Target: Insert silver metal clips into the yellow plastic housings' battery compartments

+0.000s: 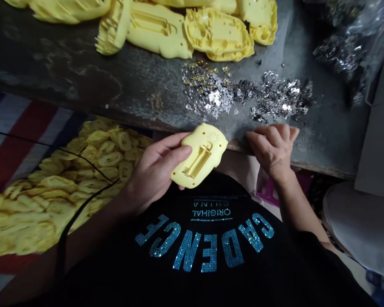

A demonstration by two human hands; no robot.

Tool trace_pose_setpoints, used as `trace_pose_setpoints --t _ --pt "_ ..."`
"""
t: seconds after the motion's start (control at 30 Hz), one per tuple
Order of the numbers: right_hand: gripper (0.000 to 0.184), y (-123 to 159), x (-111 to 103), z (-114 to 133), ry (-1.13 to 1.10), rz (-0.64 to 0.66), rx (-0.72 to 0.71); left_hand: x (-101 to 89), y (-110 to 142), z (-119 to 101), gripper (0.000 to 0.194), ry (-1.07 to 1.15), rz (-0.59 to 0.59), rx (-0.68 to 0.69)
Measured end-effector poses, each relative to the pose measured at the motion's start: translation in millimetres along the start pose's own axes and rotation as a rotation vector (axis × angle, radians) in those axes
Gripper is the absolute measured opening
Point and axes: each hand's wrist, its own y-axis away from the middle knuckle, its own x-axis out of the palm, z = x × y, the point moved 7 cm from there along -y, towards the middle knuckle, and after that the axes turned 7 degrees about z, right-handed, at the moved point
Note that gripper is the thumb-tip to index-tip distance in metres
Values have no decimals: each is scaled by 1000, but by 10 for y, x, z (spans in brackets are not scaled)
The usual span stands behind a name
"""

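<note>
My left hand (155,172) grips a yellow plastic housing (213,155) by its left side, thumb on top. The housing has a long battery compartment, a patch of small round holes and screw holes near its edges. My right hand (273,149) is at the table's front edge with its fingers curled and pressed together; whatever its fingertips hold, if anything, is hidden. Just beyond that hand lies a heap of small silver metal contacts (283,102). To the left of it is another heap of contacts (214,96), partly gold-coloured.
More yellow housings (160,32) lie along the back of the dark table (67,85). A clear plastic bag of metal pieces (345,47) stands at the back right. Lower left, many yellow parts (92,170) are heaped on striped cloth (22,140). A black cord (80,204) hangs by my left arm.
</note>
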Motion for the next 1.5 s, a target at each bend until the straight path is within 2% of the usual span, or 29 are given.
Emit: trace_pose_setpoints --t 0.4,0.47,0.53,0.6,0.67,0.87,1.03,1.17,1.27,1.4,1.5 --pt "31 451 -120 27 -89 -98 -48 71 27 8 56 -12 -7 -6" --pt "26 447 -166 28 -137 -133 -23 81 36 12 53 -16 -5 -4" --pt "16 391 -202 -22 -218 -146 62 97 37 11 51 -18 -4 0" --pt "9 301 -201 -91 -279 -122 159 128 30 6 50 -24 11 6" --pt "10 199 -165 -140 -279 -71 206 157 25 0 52 -36 25 10" --pt "17 -3 46 -219 -185 105 220 150 67 -1 60 -40 14 8" --pt "13 -58 78 -110 -134 150 168 141 75 19 62 -30 37 3" --pt "15 -16 15 35 -75 141 66 118 40 40 63 -21 40 18" --pt "14 89 -80 56 -93 55 16 98 28 49 60 -13 44 31" --pt "8 255 -162 -22 -150 -37 35 106 59 17 50 -9 47 38" --pt "11 363 -132 -91 -136 7 96 114 92 3 43 -17 23 8"
